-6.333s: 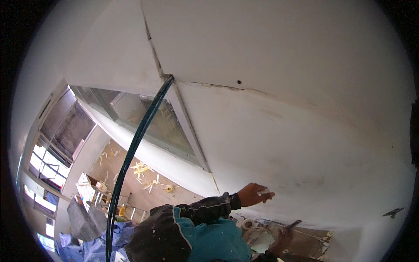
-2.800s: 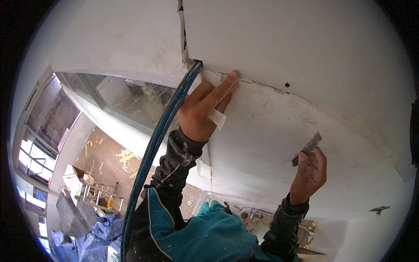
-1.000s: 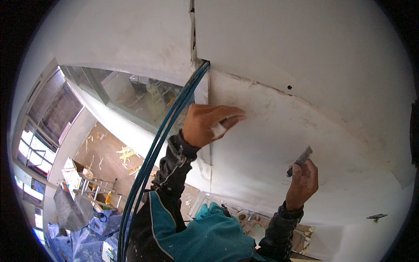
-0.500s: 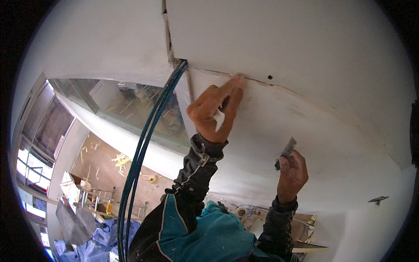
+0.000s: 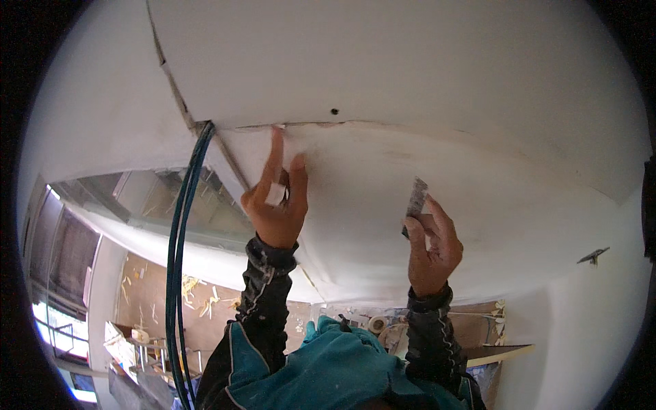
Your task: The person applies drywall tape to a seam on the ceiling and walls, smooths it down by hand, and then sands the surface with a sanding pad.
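My left hand [image 5: 277,212] is raised to a thin cracked seam [image 5: 314,124] between the white panels. Its index fingertip rests at the seam and its thumb stands apart. The other fingers are curled around a white scrap [image 5: 275,194], mostly hidden; I cannot tell whether it is paper or tape. Lower and to the right, my right hand [image 5: 434,253] pinches a flat, narrow grey scraper blade [image 5: 417,197] between thumb and fingers. It is speckled with white and has a dark lower end. The blade points upward, apart from the panel seam.
Dark blue-green cables [image 5: 179,225] hang from a gap at the panel corner, left of my left hand. A small dark hole [image 5: 335,111] sits above the seam. A metal bracket [image 5: 593,256] juts out at right. Below are a ladder [image 5: 154,359] and yellowish scraps [image 5: 212,301] on the brown floor.
The view has shifted, so the cables and hole sit further left. My left hand has moved along the seam toward the cables, its index finger now stretched apart from the thumb. My right hand keeps the scraper blade.
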Tool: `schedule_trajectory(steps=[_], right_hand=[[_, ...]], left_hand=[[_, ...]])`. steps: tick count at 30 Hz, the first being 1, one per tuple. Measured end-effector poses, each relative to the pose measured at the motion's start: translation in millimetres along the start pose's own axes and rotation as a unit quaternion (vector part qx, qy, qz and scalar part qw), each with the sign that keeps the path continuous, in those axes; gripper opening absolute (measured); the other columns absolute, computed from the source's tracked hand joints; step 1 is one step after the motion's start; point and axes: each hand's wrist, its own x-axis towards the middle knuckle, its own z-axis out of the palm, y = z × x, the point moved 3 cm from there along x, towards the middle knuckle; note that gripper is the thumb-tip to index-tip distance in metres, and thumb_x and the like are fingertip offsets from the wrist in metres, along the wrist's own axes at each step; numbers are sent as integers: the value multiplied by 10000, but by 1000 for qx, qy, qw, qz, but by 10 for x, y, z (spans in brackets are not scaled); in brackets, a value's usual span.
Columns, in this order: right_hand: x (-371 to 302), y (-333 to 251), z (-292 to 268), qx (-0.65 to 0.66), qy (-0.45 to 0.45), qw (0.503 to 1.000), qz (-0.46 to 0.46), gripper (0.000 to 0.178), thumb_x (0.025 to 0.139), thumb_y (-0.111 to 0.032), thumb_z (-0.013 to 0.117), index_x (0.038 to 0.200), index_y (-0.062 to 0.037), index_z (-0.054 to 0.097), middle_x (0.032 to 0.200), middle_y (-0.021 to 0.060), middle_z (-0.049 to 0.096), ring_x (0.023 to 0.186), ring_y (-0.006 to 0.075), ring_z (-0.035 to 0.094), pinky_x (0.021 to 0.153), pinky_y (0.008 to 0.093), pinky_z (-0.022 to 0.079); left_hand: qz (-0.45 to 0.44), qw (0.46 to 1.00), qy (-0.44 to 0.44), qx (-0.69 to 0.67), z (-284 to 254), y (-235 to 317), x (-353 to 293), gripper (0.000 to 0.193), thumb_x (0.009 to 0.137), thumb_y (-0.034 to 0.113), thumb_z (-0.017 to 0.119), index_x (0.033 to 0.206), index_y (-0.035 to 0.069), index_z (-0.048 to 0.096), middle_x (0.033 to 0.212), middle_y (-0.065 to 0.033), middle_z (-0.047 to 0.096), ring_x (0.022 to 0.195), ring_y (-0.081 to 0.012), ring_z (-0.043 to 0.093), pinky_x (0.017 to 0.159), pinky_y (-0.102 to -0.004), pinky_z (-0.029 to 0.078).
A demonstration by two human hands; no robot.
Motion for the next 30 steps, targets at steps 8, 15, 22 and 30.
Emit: schedule_trajectory(steps=[8,15,22,30], right_hand=[[264,-8,77,46,107,993,-27,426,890,-54,642,1308,-24,568,921,136,710,758,162,698,680,299,567],[262,27,95,33,111,993,-34,437,908,-81,638,1332,-32,547,934,131,705,782,165,699,672,299,574],[305,86,23,54,153,986,-39,463,914,-113,642,1351,-20,520,975,144,695,823,180,701,716,312,587],[367,56,-75,90,192,977,-24,511,930,-134,639,1385,9,455,848,94,666,771,137,654,634,273,542]], left_hand=[[-136,966,63,-209,-210,-326,-390,492,1021,398,451,1340,32,529,562,90,390,474,-3,299,409,-192,234],[-211,944,177,-179,-544,-576,-620,439,976,343,488,1271,19,523,612,71,365,495,-2,263,424,-188,168],[-233,943,191,-139,-668,-847,-764,381,1016,343,434,1188,35,578,703,53,345,525,-15,222,421,-187,147],[-87,966,172,175,-720,-948,-734,558,1045,439,210,1065,46,605,1257,-141,587,1212,-291,498,1116,-494,251]])
